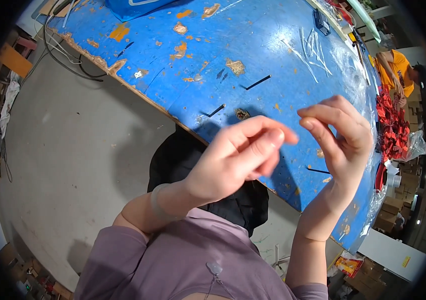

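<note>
Above the table's near edge, my left hand is closed, its thumb pressed against the bent fingers. Just to the right, my right hand is raised with thumb and forefinger brought together in a pinch. The fingertips of both hands point toward each other with a small gap between. Whatever they hold, if anything, is too fine or blurred to make out. Beyond my left hand, two thin black pegs, one nearer and one farther, stand up from the tabletop. Another dark peg shows below my right hand.
The worn blue table has chipped patches. Clear strips lie toward its far right, near a small dark box. A blue bag sits at the far edge. Red pieces are heaped at right, near another person in orange.
</note>
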`<action>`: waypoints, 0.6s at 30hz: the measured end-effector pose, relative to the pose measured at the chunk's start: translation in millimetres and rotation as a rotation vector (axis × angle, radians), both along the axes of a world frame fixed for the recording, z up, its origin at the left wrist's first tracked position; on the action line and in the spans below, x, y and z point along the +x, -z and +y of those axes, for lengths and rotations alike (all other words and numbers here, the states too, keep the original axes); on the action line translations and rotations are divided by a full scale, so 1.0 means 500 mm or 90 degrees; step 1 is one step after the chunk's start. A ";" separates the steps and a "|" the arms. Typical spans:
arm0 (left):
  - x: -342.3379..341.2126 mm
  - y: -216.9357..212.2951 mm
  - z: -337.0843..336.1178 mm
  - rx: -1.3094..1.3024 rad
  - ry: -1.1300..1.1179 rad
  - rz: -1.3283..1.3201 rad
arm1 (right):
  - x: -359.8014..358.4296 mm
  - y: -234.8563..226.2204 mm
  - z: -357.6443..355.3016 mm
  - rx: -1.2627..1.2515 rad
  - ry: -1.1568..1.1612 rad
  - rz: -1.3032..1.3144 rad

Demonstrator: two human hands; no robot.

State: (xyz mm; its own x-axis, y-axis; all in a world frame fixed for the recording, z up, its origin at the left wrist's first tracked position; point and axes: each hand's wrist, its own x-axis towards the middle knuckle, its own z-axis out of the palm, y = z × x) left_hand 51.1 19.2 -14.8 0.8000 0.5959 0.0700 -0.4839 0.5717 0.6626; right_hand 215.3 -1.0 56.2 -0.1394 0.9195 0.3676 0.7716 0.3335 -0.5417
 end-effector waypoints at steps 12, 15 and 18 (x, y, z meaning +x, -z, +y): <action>0.110 0.073 0.011 -0.212 -0.368 0.055 | 0.045 0.147 0.194 -0.259 0.098 0.254; 0.105 0.091 0.021 -0.418 -0.311 0.003 | 0.046 0.174 0.187 -0.308 0.173 0.219; 0.104 0.093 0.021 -0.412 -0.310 0.033 | 0.051 0.195 0.165 -0.307 0.229 0.168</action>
